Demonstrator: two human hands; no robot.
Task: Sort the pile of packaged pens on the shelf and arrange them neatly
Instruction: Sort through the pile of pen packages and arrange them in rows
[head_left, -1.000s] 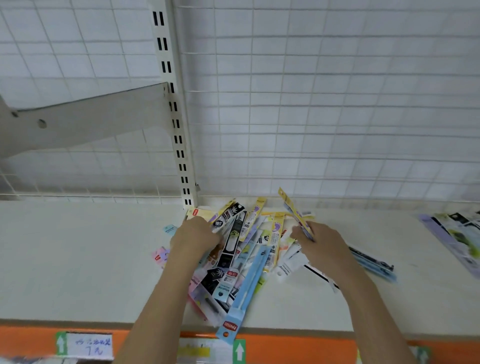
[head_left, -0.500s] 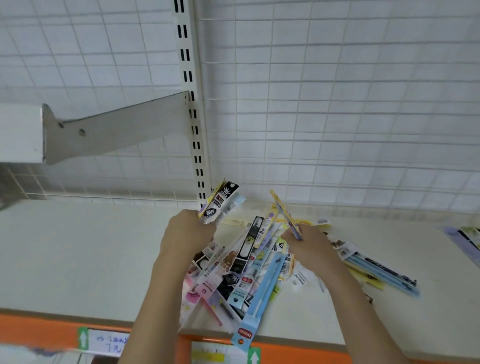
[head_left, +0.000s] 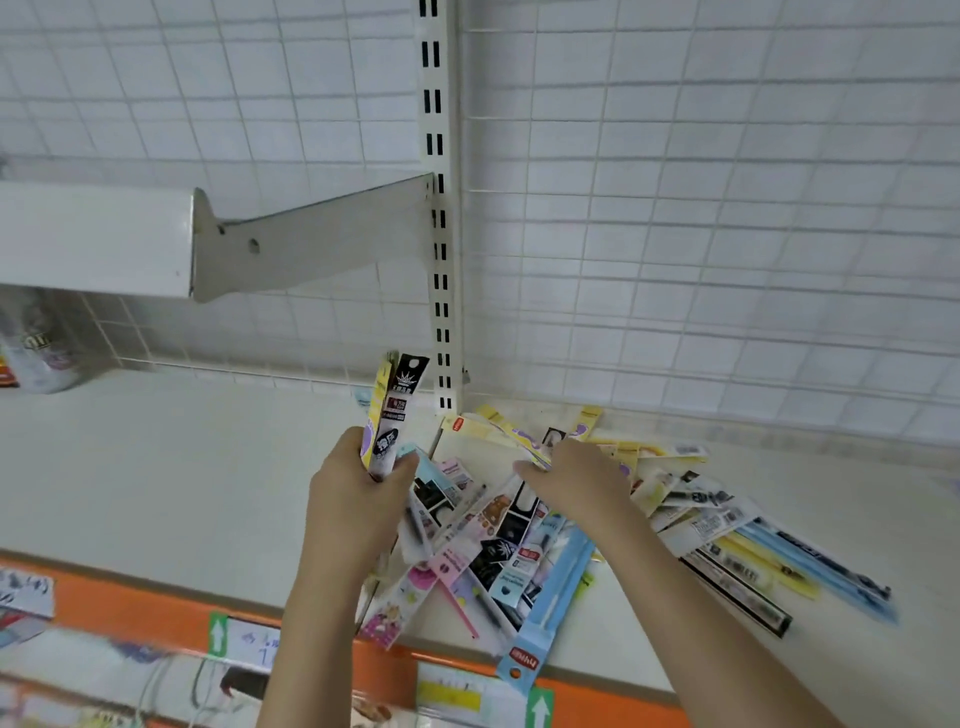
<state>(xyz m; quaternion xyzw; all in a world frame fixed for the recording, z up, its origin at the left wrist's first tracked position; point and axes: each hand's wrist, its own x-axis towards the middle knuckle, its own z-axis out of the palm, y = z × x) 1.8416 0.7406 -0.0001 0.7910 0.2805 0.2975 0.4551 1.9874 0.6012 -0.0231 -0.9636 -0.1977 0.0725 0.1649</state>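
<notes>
Barely begun, judging by the layout. Most of the pens (head_left: 519, 535) lying in a loose, crossed heap at centre and centre right of the frame, on the shelf (head_left: 156, 467), fanning from the upright post (head_left: 441, 208) down to the orange front edge (head_left: 130, 613). No tidy row or stack anywhere in view. Only one small selection pulled out so far.

Left hand (head_left: 358, 499), at centre of the frame, curled round a few packs (head_left: 389, 415), held upright above the shelf: a black pack with a white crown mark in front, a yellow and purple one behind it. Right hand (head_left: 576, 478), just right of centre, lying low on the heap, fingertips seemingly pinching a yellow pack (head_left: 498, 431) toward the back; exact grip hard to make out.

Left to do, at a guess: nearly everything, namely grouping by type and laying groups straight.

Writing: mostly too blurred to read. Red logo tab on the long blue pack (head_left: 550, 597) overhanging the front edge at lower centre, letters not legible. Barcodes on the packs at right. Green arrow tags (head_left: 218, 634) and a handwritten price label (head_left: 254, 644) on the orange strip at lower left, digits unclear.
</notes>
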